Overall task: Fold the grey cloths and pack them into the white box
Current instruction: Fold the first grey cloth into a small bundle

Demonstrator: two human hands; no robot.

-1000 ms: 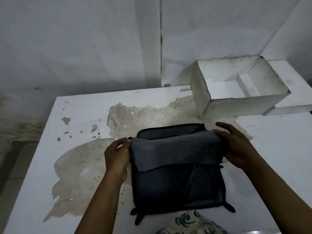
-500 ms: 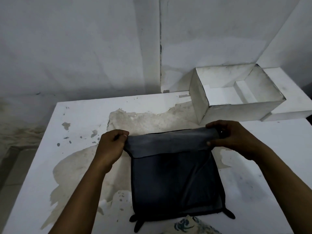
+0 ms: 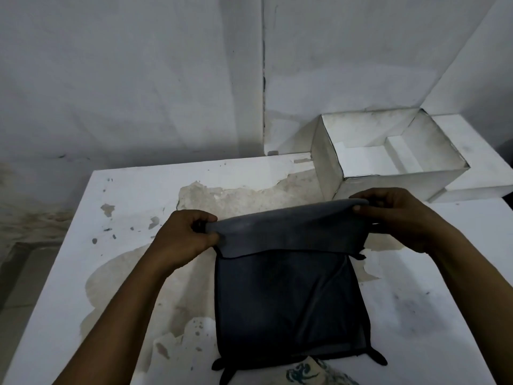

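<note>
A folded grey cloth (image 3: 288, 232) hangs between my two hands, lifted a little above the pile. My left hand (image 3: 183, 237) pinches its left end and my right hand (image 3: 397, 218) pinches its right end. Under it a stack of dark grey cloths (image 3: 288, 307) lies flat on the white table (image 3: 133, 184), with black loops sticking out at the near corners. The open white box (image 3: 394, 184) stands at the table's far right; I see no cloth inside it.
The table's paint is peeled in a big patch (image 3: 236, 198) around the stack. A grey wall rises right behind the table and box. A white ledge (image 3: 477, 168) sits right of the box. A patterned fabric (image 3: 313, 373) shows at the near edge.
Both hands have raised the folded cloth off the stack and carried it away from me toward the box. The stack beneath stays where it was.
</note>
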